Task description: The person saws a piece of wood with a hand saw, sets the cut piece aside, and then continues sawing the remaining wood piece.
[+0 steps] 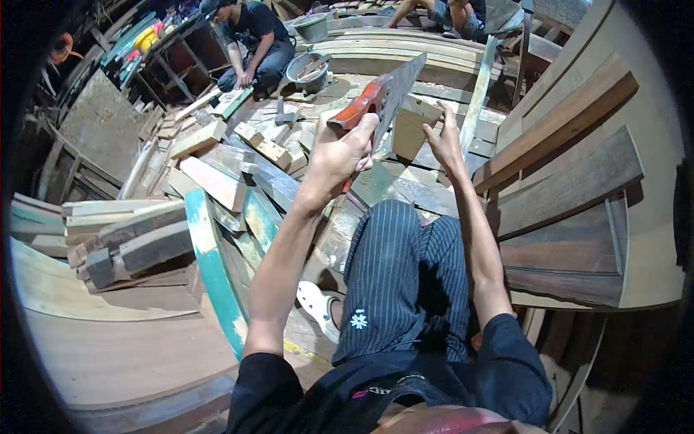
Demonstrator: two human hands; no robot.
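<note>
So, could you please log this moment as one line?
left hand: grips red-handled blade | right hand: holds wood block | blade: over block, contact unclear

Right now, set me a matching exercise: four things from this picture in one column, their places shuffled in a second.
Things:
1. left hand
2. right hand
3. metal basin
4. white sandal

Places:
A. beside the striped trouser leg
B. holding the wood block
C. beside the crouching person at the back
D. closed around the orange-red handle of the cleaver

Pairs: 1-D, 2-B, 3-C, 4-A.
</note>
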